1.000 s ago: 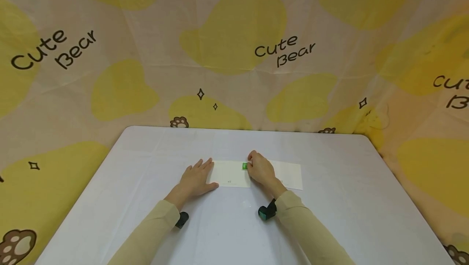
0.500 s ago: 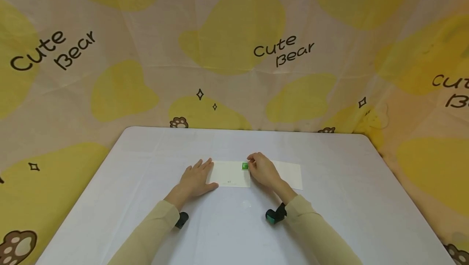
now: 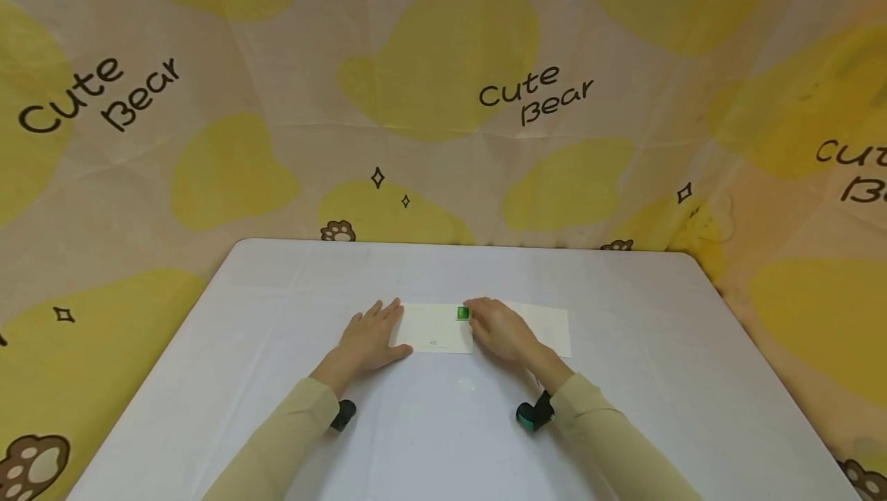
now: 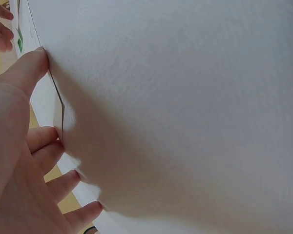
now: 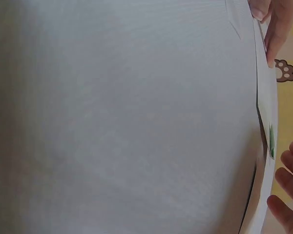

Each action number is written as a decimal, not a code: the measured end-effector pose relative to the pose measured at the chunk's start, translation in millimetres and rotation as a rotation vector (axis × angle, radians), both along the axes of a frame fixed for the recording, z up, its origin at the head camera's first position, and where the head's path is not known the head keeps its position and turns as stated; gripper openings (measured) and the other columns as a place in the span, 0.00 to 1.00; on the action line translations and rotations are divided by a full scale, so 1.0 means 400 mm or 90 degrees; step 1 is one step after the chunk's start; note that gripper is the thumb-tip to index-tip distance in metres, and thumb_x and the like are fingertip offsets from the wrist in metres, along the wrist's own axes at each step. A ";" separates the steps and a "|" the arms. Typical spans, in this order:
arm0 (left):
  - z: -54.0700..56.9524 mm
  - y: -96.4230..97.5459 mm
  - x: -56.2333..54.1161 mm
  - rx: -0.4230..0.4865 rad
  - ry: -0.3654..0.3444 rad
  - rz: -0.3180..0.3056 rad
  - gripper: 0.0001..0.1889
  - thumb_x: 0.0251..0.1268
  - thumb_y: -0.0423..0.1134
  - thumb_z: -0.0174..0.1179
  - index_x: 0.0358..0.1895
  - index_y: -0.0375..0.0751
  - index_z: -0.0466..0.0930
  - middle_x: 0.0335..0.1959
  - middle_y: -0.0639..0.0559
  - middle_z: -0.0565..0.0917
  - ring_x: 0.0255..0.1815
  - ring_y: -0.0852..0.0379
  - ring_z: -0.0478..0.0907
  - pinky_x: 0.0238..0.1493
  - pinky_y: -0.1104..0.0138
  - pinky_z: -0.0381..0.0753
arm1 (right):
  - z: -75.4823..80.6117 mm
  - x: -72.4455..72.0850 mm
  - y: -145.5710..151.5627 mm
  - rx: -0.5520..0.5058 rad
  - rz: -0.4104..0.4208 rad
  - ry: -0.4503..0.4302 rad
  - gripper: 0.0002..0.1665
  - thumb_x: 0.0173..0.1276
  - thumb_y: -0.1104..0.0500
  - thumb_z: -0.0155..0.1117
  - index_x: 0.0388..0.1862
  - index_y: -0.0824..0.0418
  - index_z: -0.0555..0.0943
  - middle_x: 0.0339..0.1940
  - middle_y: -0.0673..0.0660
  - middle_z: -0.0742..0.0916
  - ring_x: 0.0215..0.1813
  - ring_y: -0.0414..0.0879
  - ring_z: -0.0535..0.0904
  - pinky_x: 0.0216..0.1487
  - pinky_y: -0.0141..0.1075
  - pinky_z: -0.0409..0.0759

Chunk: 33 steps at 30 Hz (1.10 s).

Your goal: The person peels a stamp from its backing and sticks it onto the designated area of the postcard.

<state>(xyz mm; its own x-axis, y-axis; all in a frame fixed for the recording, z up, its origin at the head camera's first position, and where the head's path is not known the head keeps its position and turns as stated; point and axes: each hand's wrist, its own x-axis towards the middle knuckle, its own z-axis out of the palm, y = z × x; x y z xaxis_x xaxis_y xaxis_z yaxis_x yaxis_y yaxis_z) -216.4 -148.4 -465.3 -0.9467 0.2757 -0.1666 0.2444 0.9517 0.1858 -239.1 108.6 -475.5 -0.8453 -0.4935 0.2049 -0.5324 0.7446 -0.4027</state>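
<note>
1. Your left hand [image 3: 370,339] lies flat, fingers straight, pinning the white rectangular paper envelope [image 3: 438,329] at frame centre on the white counter [image 3: 277,378].
2. Your right hand [image 3: 504,330], fingers relaxed, touches the small green square stamp [image 3: 463,313] just left of its fingertips.
3. The envelope's long axis runs left-right.

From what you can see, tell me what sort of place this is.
Likely a makeshift recording corner: a white table against a draped "Cute Bear" cloth backdrop, with two hands working on a white envelope bearing a green stamp.
</note>
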 end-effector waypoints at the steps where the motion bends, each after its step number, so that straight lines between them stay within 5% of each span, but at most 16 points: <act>1: 0.000 0.000 0.000 0.001 0.000 0.000 0.43 0.56 0.60 0.58 0.70 0.41 0.55 0.73 0.48 0.54 0.72 0.43 0.50 0.67 0.44 0.54 | 0.001 0.003 0.000 0.010 0.012 0.005 0.21 0.68 0.57 0.53 0.59 0.60 0.74 0.58 0.55 0.79 0.61 0.49 0.73 0.62 0.42 0.70; 13: 0.001 0.000 0.001 0.008 0.003 -0.001 0.43 0.56 0.59 0.58 0.70 0.40 0.56 0.73 0.48 0.55 0.72 0.42 0.51 0.67 0.44 0.54 | -0.005 0.013 0.000 0.124 0.146 0.101 0.25 0.67 0.56 0.55 0.61 0.65 0.72 0.64 0.58 0.74 0.65 0.50 0.70 0.63 0.42 0.69; 33: 0.003 -0.001 0.004 0.015 0.007 -0.002 0.42 0.56 0.59 0.58 0.70 0.40 0.56 0.72 0.48 0.55 0.72 0.42 0.51 0.67 0.44 0.54 | 0.012 0.004 -0.004 0.165 0.163 0.080 0.26 0.66 0.55 0.56 0.60 0.66 0.73 0.62 0.59 0.75 0.63 0.52 0.72 0.61 0.45 0.71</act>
